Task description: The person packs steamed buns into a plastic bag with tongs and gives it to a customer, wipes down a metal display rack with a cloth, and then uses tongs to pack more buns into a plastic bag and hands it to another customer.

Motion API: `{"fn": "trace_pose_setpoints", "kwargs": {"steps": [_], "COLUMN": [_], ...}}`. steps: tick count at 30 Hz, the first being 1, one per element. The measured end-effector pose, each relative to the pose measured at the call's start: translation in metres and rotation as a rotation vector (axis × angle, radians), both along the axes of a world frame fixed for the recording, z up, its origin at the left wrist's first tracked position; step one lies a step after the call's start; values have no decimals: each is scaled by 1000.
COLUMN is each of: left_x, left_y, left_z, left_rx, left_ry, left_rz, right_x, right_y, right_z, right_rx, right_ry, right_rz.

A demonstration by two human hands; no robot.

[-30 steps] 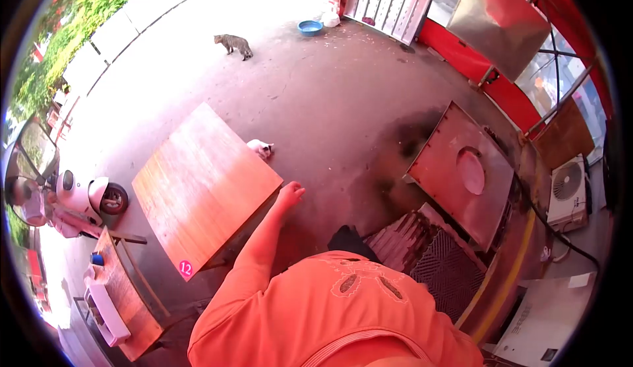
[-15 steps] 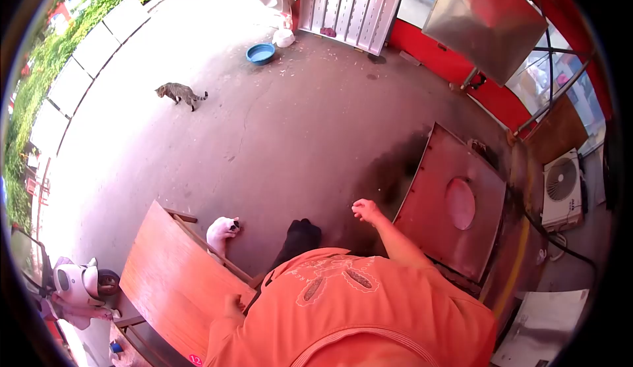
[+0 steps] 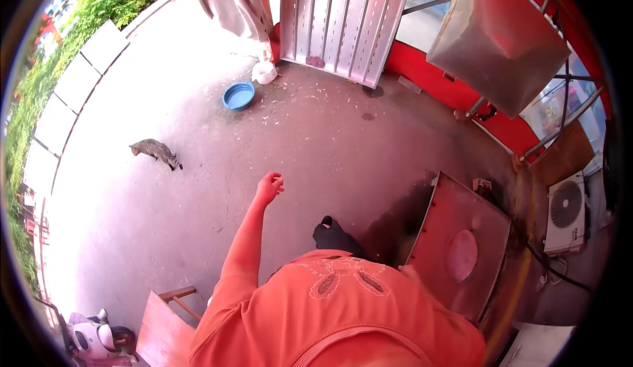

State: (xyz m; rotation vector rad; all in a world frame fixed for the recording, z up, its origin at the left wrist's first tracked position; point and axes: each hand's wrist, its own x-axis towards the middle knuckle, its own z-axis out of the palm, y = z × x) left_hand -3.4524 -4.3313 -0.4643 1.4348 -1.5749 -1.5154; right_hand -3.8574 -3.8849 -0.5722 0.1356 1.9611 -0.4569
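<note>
The left hand (image 3: 271, 186), half a second ago by the tabletop's (image 3: 160, 331) edge, is now out over the floor (image 3: 310, 156), fingers loosely curled. The right arm (image 3: 410, 275), then stretched forward, has swung back near the body. Less of the tabletop shows.

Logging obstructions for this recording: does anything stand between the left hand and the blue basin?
Nothing visible does: only floor, lightly littered, lies between the left hand and the blue basin. The cat stands off to the left.
</note>
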Motion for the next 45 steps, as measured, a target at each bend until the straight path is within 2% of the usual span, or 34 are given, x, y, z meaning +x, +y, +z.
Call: {"fn": "trace_pose_setpoints", "kwargs": {"steps": [2, 3, 5, 7, 9, 10, 12, 14, 15, 16, 17, 18, 19, 20, 21, 22, 23, 25, 26, 28, 31, 33, 34, 35, 36, 39, 41, 42, 43, 45], "left_x": [4, 17, 53, 94, 130, 137, 162, 161, 152, 122, 89, 45, -18, -60, -120, -180, -235, -332, -374, -431, -468, -464, -454, -445, -439, -417, -406, -403, -398, -384], "left_y": [-13, -15, -8, 3, 13, 12, -14, -81, -115, -168, -225, -283, -347, -410, -465, -516, -558, -631, -660, -703, -738, -746, -738, -738, -738, -734, -737, -744, -759, -788], "left_z": [-37, -59, -86, -103, -108, -98, -111, -146, -156, -153, -157, -162, -135, -148, -133, -107, -73, -34, -4, 25, 33, -3, -19, -31, -34, -41, -40, -31, -31, -59], "left_rx": [176, 236, 384, 548, 830, 895, 1199, 1152, 1123, 997, 944, 830, 690, 624, 487, 336, 152, 48, 21, -131, -217, -216, -186, -169, -57, 143, 283, 326, 364, 233], "left_ry": [-209, -358, -551, -571, -302, -272, -317, -584, -710, -508, -139, -101, -125, -131, -226, -414, -457, -246, -230, -28, -98, -347, -545, -737, -795, -557, -462, -444, -430, -435], "left_rz": [-90, -206, -209, 20, 491, 675, 856, 722, 645, 828, 988, 874, 720, 570, 393, 183, -13, -222, -335, -427, -380, -423, -594, -760, -903, -788, -757, -761, -777, -1032], "right_x": [-17, -31, -51, -66, -73, -80, -88, -94, -101, -109, -119, -135, -159, -183, -208, -230, -249, -289, -310, -347, -396, -411, -415, -418, -416, -405, -397, -388, -378, -360], "right_y": [-84, -142, -265, -383, -496, -548, -628, -685, -704, -717, -717, -712, -719, -719, -720, -730, -734, -745, -759, -780, -848, -912, -938, -969, -998, -1046, -1041, -1035, -1035, -1049], "right_z": [3, 11, 29, 40, 64, 66, 72, 78, 71, 63, 52, 42, 30, 17, 6, 23, 41, 49, 45, 36, 1, -2, 6, 14, 28, 58, 38, 37, 39, 42], "right_rx": [-17, -148, -243, -358, -434, -517, -705, -916, -867, -813, -737, -614, -508, -487, -465, -439, -399, -411, -338, -175, -155, -223, -257, -338, -414, -551, -602, -557, -584, -624], "right_ry": [2, -17, 30, 46, 111, 136, 140, 97, 57, 21, -22, -1, 23, 134, 239, 139, 36, -21, -10, 16, -18, -36, -40, -57, -73, -236, -407, -396, -286, -94], "right_rz": [-59, -5, 251, 446, 618, 680, 702, 619, 580, 548, 515, 674, 838, 815, 795, 538, 274, -14, 0, 42, 175, 327, 401, 590, 779, 1310, 1389, 1436, 1409, 1354]}}
